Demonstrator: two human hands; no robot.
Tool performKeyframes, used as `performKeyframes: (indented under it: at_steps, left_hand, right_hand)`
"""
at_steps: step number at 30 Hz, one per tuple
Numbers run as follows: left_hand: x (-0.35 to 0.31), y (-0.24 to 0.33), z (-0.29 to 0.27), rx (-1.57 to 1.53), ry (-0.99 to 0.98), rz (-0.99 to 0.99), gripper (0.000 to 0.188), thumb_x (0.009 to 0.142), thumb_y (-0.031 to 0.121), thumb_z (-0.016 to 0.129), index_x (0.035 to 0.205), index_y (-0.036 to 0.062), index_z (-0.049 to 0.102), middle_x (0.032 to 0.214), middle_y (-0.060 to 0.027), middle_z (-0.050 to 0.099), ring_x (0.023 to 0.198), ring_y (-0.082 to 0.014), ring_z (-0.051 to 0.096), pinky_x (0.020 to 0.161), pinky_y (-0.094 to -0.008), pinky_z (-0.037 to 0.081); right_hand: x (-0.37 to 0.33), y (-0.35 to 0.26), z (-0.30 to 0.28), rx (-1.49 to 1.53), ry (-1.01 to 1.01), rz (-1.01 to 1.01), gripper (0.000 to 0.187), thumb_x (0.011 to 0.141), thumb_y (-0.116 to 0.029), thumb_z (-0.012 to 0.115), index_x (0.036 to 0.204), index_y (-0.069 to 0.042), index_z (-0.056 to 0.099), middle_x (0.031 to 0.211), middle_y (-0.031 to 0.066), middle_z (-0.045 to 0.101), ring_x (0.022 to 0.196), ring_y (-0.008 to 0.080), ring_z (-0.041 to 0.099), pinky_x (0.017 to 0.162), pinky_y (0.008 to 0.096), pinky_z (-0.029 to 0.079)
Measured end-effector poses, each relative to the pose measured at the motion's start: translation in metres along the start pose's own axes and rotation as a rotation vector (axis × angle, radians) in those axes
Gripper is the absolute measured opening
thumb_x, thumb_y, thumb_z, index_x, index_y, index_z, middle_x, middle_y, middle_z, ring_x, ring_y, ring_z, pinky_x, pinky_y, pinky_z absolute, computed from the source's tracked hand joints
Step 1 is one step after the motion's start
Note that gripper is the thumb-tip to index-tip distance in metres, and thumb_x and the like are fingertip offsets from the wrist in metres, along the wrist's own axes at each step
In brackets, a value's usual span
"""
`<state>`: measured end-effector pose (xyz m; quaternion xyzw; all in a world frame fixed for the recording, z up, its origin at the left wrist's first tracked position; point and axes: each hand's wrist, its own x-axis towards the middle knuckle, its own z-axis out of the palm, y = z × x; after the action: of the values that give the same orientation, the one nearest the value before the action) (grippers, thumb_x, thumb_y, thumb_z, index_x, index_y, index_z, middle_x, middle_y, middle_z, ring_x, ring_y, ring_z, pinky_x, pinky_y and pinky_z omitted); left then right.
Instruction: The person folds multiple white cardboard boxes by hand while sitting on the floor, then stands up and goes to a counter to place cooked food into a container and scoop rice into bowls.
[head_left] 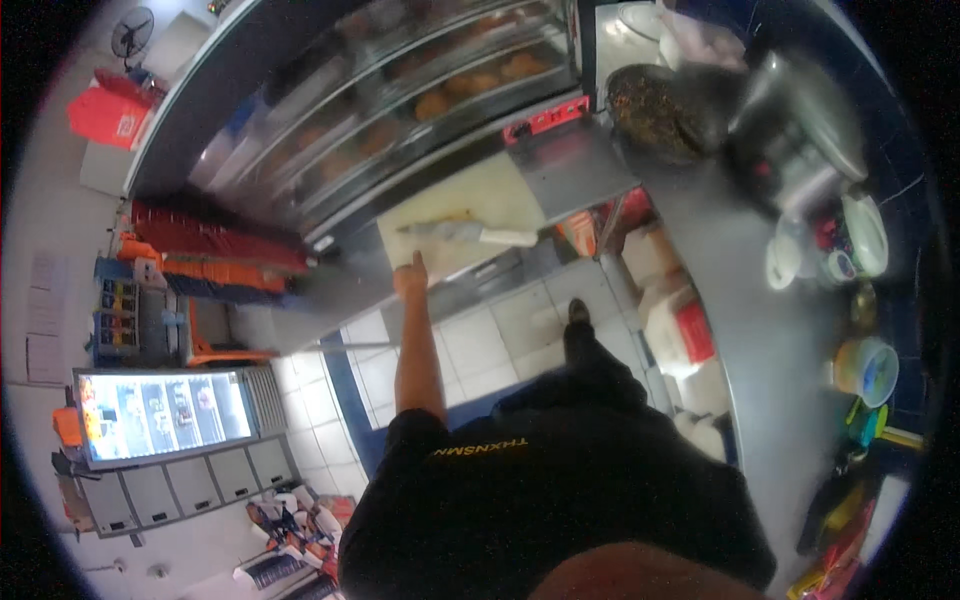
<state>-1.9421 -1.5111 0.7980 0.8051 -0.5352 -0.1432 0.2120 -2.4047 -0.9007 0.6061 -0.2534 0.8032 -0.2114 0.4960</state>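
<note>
My left arm reaches forward, and my left hand [410,278] is at the near left edge of a pale cutting board [490,190]. One finger stretches out toward the board; the other fingers are hard to make out, and I see nothing held. On the board lies a knife [450,232] with a broad, smeared blade pointing left. Its white handle [508,237] reaches the board's right side. The knife is just ahead of my hand, apart from it. My right hand is out of view.
A glass display case [450,105] with browned food stands behind the board. On the right, a steel counter [735,300] carries a dark pan [655,112], a large pot [800,130] and several tubs. A lit drinks fridge [165,415] is at the left.
</note>
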Motion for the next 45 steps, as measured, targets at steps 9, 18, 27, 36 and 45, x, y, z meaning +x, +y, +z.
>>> performKeyframes:
  at_steps: [9,18,27,36,45]
  left_hand:
    - [0.052,0.048,-0.027,-1.225,-0.131,-0.004,0.034,0.097,0.035,0.058,0.111,0.0041,0.061,0.108,-0.0136,0.066,0.101,-0.0323,0.067,0.086,-0.0528,0.052]
    - [-0.109,0.256,-0.147,-1.488,-0.055,0.203,0.017,0.099,0.028,0.061,0.106,0.0163,0.051,0.106,0.0025,0.053,0.105,-0.0136,0.05,0.099,-0.0453,0.038]
    - [-0.182,0.299,-0.065,-0.906,-0.198,0.625,0.061,0.099,0.019,0.044,0.152,-0.0028,0.025,0.154,-0.0179,0.035,0.14,-0.0256,0.037,0.115,-0.0351,0.029]
    - [-0.195,0.277,-0.077,-1.568,-0.762,0.08,0.061,0.104,0.042,0.045,0.151,0.0067,0.029,0.151,-0.02,0.036,0.137,-0.0343,0.041,0.114,-0.0477,0.032]
    - [-0.177,0.113,-0.156,-1.276,-0.461,0.347,0.102,0.086,0.084,0.016,0.158,0.0126,0.013,0.165,-0.0132,0.005,0.152,-0.0339,-0.006,0.12,-0.0551,-0.006]
  right_hand:
    - [0.098,-0.137,-0.092,-0.187,0.135,-0.233,0.034,0.093,-0.031,0.061,0.119,-0.008,0.063,0.105,0.0213,0.067,0.094,0.0331,0.066,0.084,0.0422,0.05]
    - [0.015,-0.624,-0.125,0.015,-0.011,-1.103,0.041,0.086,-0.031,0.072,0.111,-0.001,0.059,0.098,0.0188,0.065,0.088,0.033,0.065,0.077,0.0422,0.051]
    - [-0.009,-0.658,-0.088,-0.058,0.344,-1.249,0.014,0.084,-0.015,0.065,0.088,-0.005,0.056,0.083,0.0144,0.06,0.079,0.0357,0.06,0.067,0.0458,0.046]
    - [-0.056,-0.591,-0.043,-0.173,0.364,-1.252,0.012,0.088,-0.013,0.061,0.094,-0.002,0.061,0.087,0.0181,0.061,0.086,0.0385,0.059,0.074,0.0493,0.047]
    - [-0.094,-0.559,0.094,-0.492,-0.537,-1.35,0.029,0.099,-0.033,0.05,0.102,-0.005,0.059,0.09,0.0193,0.063,0.088,0.0383,0.061,0.077,0.0511,0.048]
